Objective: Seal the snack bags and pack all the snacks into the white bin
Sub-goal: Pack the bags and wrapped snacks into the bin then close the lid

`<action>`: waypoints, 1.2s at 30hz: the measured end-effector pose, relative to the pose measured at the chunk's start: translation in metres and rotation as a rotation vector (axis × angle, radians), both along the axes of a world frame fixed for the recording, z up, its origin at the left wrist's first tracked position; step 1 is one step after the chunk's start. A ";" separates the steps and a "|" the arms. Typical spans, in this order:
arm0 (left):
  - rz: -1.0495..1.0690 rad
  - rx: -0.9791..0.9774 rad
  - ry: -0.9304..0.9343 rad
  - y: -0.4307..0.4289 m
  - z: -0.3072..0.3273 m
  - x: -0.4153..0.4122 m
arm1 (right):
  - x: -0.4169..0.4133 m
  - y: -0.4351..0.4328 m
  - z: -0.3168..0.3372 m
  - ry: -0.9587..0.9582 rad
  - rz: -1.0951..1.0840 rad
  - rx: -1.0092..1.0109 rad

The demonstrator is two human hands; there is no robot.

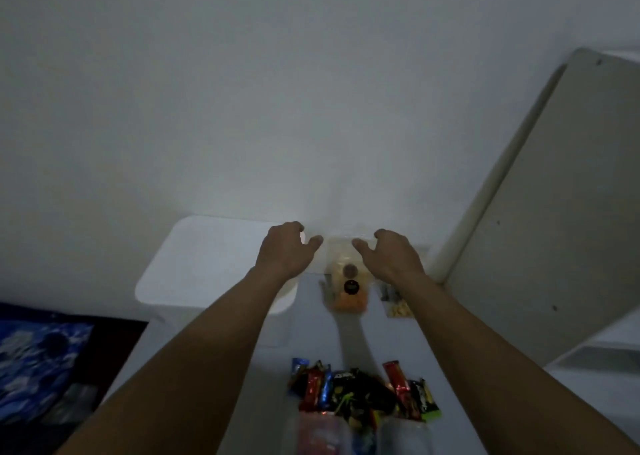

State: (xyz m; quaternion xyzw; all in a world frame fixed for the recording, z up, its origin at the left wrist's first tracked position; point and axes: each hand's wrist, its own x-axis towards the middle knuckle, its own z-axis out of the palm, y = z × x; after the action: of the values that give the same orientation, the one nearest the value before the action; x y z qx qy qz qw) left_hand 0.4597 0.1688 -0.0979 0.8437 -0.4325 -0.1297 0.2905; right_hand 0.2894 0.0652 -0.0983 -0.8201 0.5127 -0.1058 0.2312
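Risk of uneven pull toppling clear snack bag (348,297) beside white bin (207,264); left hand (285,248), right hand (389,255) curled, grip unclear.

Two hands (284,252) (393,257), one white bin (194,260)

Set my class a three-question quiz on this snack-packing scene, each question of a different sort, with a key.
1. True or false: the wrapped candy bars lie inside the white bin.
2. The clear snack bag with orange pieces at its bottom is: A) in the bin; B) between the left hand and the right hand; C) on top of the candy bars.
3. Fill in: the bin is on the person's ____ side of that bag.
Key: 1 false; 2 B; 3 left.
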 end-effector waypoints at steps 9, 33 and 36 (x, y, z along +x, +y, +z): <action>0.057 0.040 -0.041 0.083 -0.012 0.145 | 0.106 0.075 0.001 0.015 0.010 0.026; 0.354 0.131 0.276 0.108 -0.089 0.255 | 0.175 0.083 -0.053 -0.060 -0.325 0.303; 0.375 0.101 0.294 0.109 -0.090 0.254 | 0.175 0.085 -0.061 -0.159 -0.366 0.340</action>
State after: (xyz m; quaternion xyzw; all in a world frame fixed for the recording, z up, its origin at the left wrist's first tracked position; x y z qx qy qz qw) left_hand 0.7136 0.2774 -0.1874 0.8947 -0.2144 -0.2164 0.3268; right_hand 0.4641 0.1502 -0.1588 -0.6520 0.6433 -0.1223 0.3822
